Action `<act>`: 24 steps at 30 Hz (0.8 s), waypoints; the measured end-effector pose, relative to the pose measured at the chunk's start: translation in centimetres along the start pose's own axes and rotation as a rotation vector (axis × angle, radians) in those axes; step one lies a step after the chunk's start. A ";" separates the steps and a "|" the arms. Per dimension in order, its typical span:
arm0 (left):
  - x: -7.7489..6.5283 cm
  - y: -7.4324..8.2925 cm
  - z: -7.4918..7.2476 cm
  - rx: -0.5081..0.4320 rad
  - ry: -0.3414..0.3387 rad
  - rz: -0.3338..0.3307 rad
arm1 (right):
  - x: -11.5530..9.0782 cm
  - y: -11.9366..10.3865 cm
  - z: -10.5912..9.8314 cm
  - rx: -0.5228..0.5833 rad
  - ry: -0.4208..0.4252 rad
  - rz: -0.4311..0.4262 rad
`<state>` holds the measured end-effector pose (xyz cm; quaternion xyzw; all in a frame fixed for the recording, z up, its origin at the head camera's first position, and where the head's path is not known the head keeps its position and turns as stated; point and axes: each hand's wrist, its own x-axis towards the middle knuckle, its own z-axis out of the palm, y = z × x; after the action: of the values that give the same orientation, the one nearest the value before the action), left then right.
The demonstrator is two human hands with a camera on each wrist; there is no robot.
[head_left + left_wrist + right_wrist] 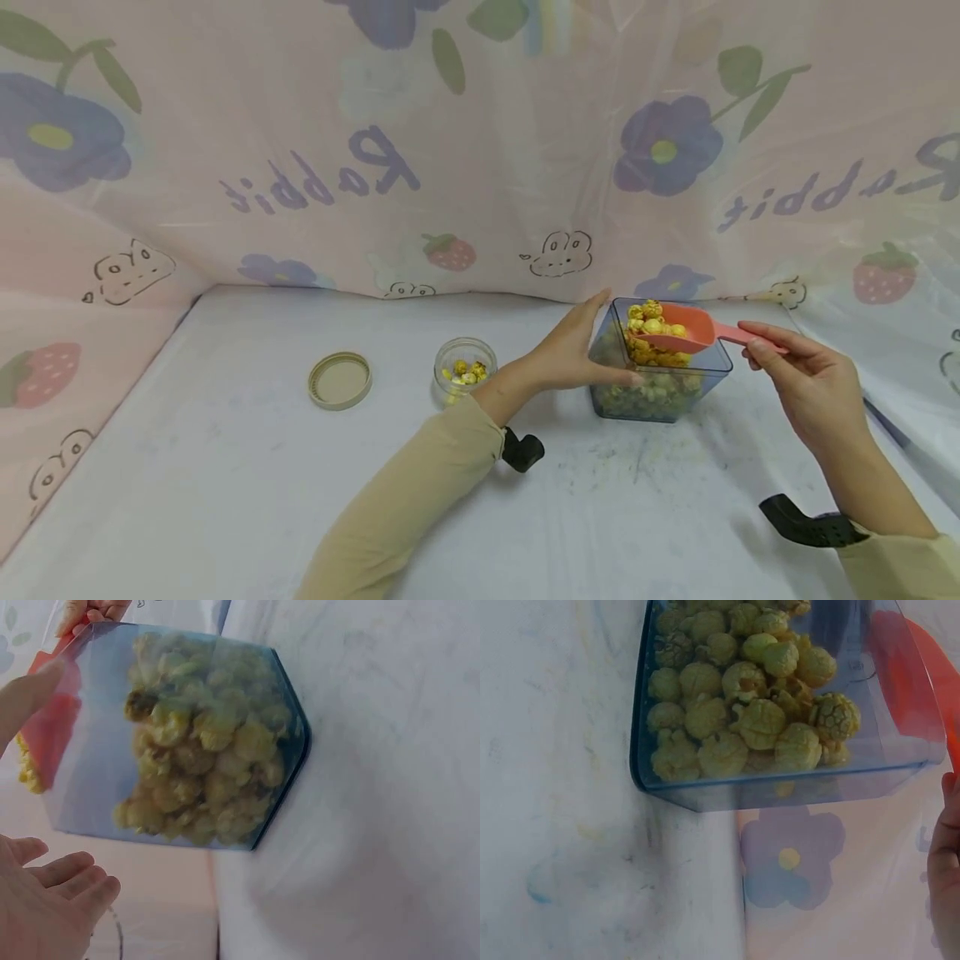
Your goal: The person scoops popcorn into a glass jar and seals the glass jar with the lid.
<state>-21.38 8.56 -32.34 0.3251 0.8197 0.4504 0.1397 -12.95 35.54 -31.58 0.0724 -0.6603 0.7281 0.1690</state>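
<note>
A clear bluish plastic box [611, 342] partly filled with yellow popcorn [750, 720] stands on the table at the right. My right hand [813, 379] pinches the handle of a coral-red scoop [697, 327]. The scoop is level over the box's mouth and carries several pieces of popcorn. Around the box's left side spreads my left hand [566, 357], its thumb along the near wall. In the left wrist view that hand's fingers [79, 881] are extended beside the box, with a gap showing; whether the thumb touches it I cannot tell.
Left of the box, a round clear jar [465, 343] without a lid holds some popcorn. A round beige lid [340, 381] lies farther left on the white tabletop [225, 467]. A printed pink curtain [487, 167] rises behind the table.
</note>
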 end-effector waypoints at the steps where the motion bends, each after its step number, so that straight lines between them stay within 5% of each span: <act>1: -0.2 0.1 -0.2 0.011 0.010 0.007 | 0.1 0.0 0.1 0.012 -0.005 -0.009; 17: -1.4 -0.2 -1.6 0.057 0.059 -0.006 | 0.4 -0.5 1.3 -0.004 -0.015 -0.021; 24: -2.2 -0.6 -2.3 0.078 0.087 0.001 | 0.8 -0.4 2.3 0.128 -0.096 -0.129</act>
<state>-21.16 5.35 -31.65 0.3108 0.8418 0.4318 0.0910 -13.81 33.46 -30.63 0.1603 -0.6137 0.7522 0.1788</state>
